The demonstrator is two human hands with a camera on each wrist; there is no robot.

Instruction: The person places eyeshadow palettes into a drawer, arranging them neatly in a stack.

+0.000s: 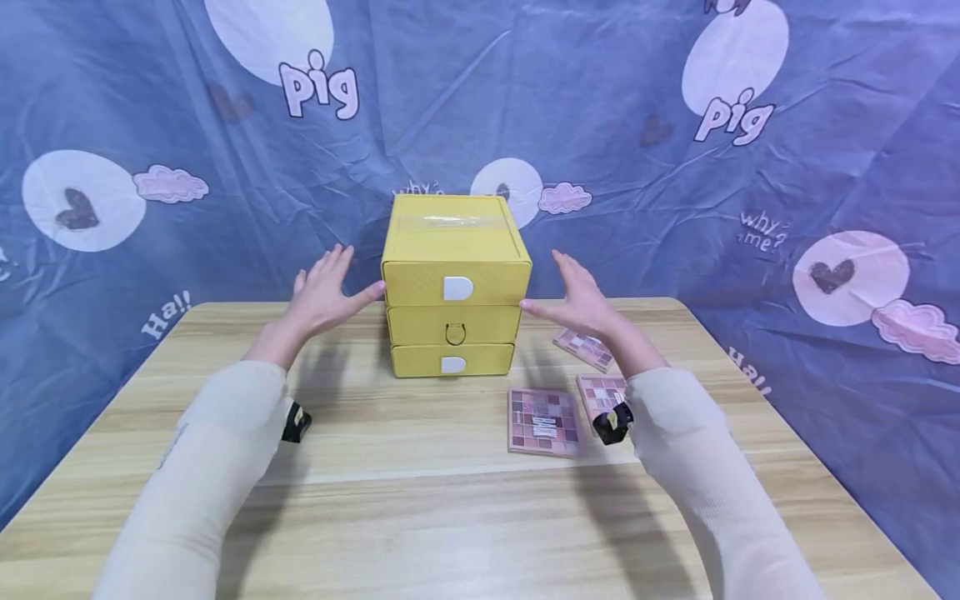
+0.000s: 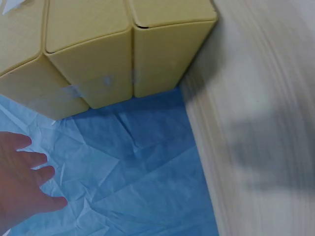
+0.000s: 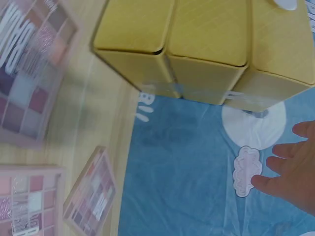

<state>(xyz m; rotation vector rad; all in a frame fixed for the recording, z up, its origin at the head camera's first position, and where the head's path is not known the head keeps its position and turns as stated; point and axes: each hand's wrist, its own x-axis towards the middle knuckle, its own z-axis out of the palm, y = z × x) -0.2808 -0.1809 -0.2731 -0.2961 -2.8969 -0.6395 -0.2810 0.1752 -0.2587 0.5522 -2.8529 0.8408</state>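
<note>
A yellow box of three stacked drawers (image 1: pixel 453 283) stands at the back of the table, its front facing me. White tabs mark the top and bottom drawers; a dark-outlined loop tab is on the middle one. My left hand (image 1: pixel 322 293) is raised by the box's left side, fingers spread and holding nothing. On the other side my right hand (image 1: pixel 581 304) mirrors it, also spread and empty. Both thumbs point towards the box's front edges in the head view. The left wrist view shows a gap between the left hand (image 2: pixel 22 179) and the box (image 2: pixel 93 54).
Eyeshadow palettes lie to the right of the box: one in front (image 1: pixel 543 422), one beside it (image 1: pixel 600 396) partly behind the right wrist camera, and one farther back (image 1: pixel 585 348). A blue printed cloth (image 1: pixel 450 100) hangs behind the wooden table (image 1: pixel 375 517).
</note>
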